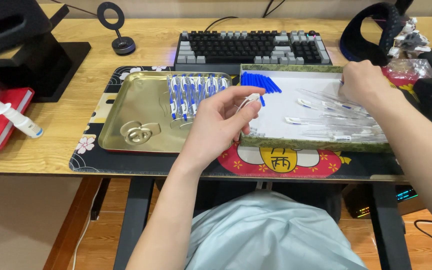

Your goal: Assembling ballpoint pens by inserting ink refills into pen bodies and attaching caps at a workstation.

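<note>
The light wooden desk [66,125] carries a black patterned desk mat with flower and red motifs [88,150] along its front edge. On the mat rest a shallow gold metal tray [126,100] and, just beside it, a flat green-rimmed cardboard box with a white floor [316,145]. Behind them sits a grey and black keyboard [251,47]. A black ring-topped stand [121,42] occupies the rear left; a white nasal spray bottle [13,117] lies at the left edge.

A light wooden bench [126,45] is seen, held up by black metal legs [133,220]. A brown wooden floor [101,240] is seen below it. A plain pale wall [16,220] is seen at the lower left. The bench is lit brightly and evenly.
</note>
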